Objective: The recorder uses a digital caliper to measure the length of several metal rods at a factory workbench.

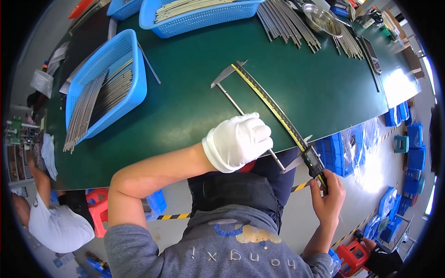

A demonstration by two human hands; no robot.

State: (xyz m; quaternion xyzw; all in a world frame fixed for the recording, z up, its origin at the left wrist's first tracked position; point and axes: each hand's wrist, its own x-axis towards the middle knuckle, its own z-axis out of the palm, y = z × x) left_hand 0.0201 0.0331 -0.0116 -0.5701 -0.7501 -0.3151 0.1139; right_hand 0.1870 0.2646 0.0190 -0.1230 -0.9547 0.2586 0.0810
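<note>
My left hand (241, 141), in a white glove, is closed around a thin metal rod (231, 99), which sticks out on both sides of the fist. My bare right hand (329, 197) grips the slide end of a long digital caliper (273, 106), thumb and fingers just below its display. The caliper lies slantwise, its beam over the green table (185, 83) and its display end past the near edge. Between its jaws runs the rod, roughly parallel to the beam. Each rod end is at a jaw tip; whether both touch, I cannot tell.
A blue basket (139, 88) of rods stands at left, another blue basket (199, 25) at the back. Loose rods (285, 28) and a metal bowl (322, 19) lie back right, near a phone (371, 55). A co-worker (60, 224) sits at left; blue crates (331, 150) are beyond the right edge.
</note>
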